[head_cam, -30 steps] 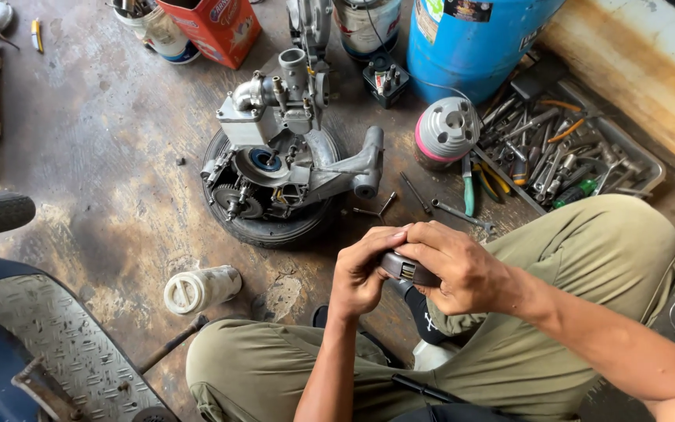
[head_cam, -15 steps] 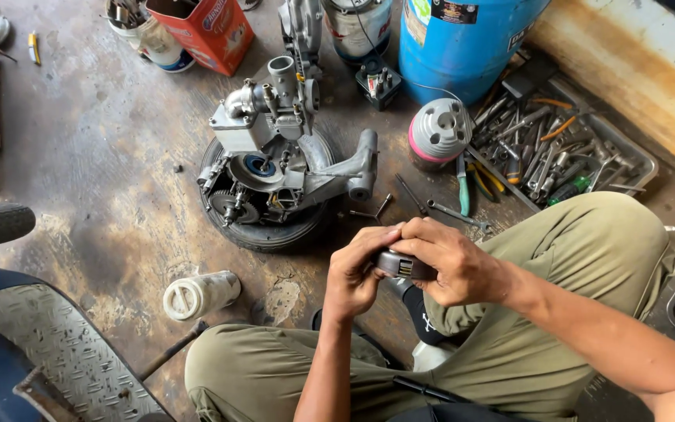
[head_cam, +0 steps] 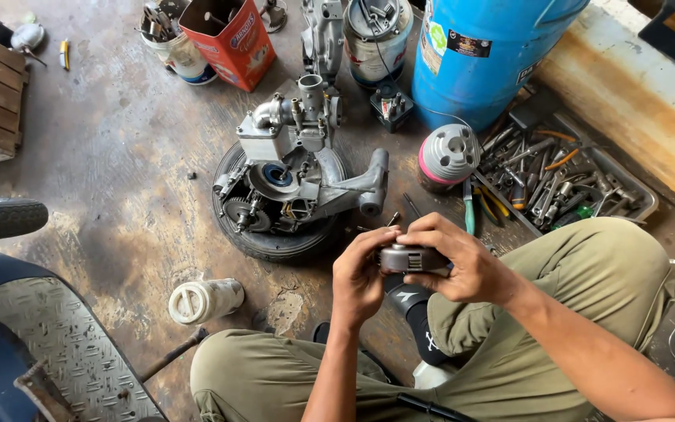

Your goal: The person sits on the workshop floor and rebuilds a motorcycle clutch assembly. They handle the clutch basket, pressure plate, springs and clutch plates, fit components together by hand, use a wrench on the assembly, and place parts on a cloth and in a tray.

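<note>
Both my hands hold one small grey metal part with slots [head_cam: 409, 258] above my lap. My left hand [head_cam: 359, 280] grips its left end, thumb on top. My right hand [head_cam: 462, 262] wraps over its right side with the fingers curled across the top. On the floor just beyond my hands, a grey scooter engine with its carburettor [head_cam: 294, 168] lies on a small black tyre [head_cam: 275, 242]. A finned cylinder with a pink base [head_cam: 448, 155] stands to the engine's right.
A metal tray of wrenches and screwdrivers [head_cam: 560, 176] lies right of the cylinder. A blue drum [head_cam: 486, 55], a red tin [head_cam: 232, 35] and a paint can [head_cam: 376, 39] stand at the back. A white bottle [head_cam: 205, 299] lies at the left, near a scooter footboard [head_cam: 48, 352].
My hands stay closed on the grey part, turning it slightly. The view has shifted a little; the engine and tools have not moved.
</note>
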